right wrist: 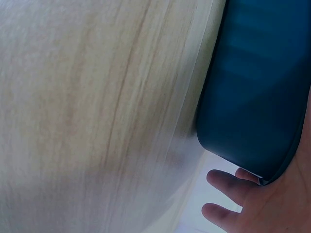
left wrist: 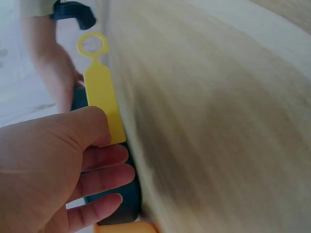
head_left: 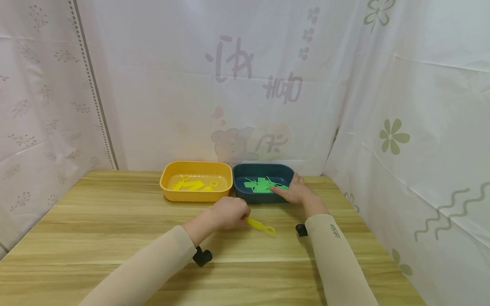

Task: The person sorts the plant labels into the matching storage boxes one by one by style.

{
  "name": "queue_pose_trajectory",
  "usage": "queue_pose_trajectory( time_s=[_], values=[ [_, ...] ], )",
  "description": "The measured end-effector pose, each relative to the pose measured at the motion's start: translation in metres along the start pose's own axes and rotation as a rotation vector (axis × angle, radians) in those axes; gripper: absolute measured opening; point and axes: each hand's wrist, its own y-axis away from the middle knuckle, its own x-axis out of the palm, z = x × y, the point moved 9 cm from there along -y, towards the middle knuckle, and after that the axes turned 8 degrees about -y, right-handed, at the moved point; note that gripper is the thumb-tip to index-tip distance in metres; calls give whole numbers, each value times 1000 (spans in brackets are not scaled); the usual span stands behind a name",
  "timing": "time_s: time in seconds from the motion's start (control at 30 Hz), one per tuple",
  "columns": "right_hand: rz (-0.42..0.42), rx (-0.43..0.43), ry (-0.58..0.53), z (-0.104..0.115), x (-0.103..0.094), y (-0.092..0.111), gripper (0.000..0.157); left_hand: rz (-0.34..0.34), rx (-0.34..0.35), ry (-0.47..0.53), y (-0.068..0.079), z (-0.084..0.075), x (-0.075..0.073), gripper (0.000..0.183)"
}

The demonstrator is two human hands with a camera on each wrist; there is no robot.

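Observation:
My left hand [head_left: 231,212] pinches a flat yellow tag [left wrist: 101,87] between thumb and fingers, just in front of the two bins. The tag's ring end points away to the right in the head view. My right hand [head_left: 298,192] holds the right end of the dark blue bin [head_left: 245,198], its thumb reaching over the front rim and its other fingers at the outer end. Green flat pieces [head_left: 261,185] with thin stems lie in that bin. In the right wrist view, fingertips [right wrist: 221,180] show past the bin's corner.
Left of the dark blue bin stands a yellow bin [head_left: 199,198] holding several yellow tags [head_left: 193,185], some with rings. Both bins sit at the back of a wooden table [head_left: 115,229]. Printed white curtains [head_left: 164,85] hang behind and at both sides.

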Motion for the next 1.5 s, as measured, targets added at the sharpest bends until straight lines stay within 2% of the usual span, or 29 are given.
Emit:
queue_pose_trajectory(
  time_s=[0.13, 0.33, 0.43, 0.57, 0.67, 0.9, 1.1, 1.27, 1.5],
  values=[
    [2, 0, 0, 0, 0, 0, 143, -41, 1, 13, 1, 6, -10, 8],
    [4, 0, 0, 0, 0, 0, 143, -107, -20, 74, 6, 20, -36, 16],
    [5, -1, 2, 1, 0, 1, 142, -137, -48, 124, 10, 31, -49, 18],
    [4, -4, 3, 3, -1, 3, 138, -193, -92, 188, 17, 46, -71, 8],
    [2, -2, -1, 3, -2, 5, 137, -233, -135, 233, 22, 59, -85, 16],
    [-6, -8, -6, 3, -2, 4, 139, -301, -244, 326, 34, 91, -104, 18],
    [1, 1, -25, 0, -1, 3, 141, -353, -361, 344, 46, 120, -111, 24],
    [8, 1, -35, 1, 1, 2, 141, -367, -449, 335, 55, 142, -110, 23],
    [17, -1, -30, 1, 2, 2, 143, -331, -544, 358, 68, 173, -90, 24]
  ],
)
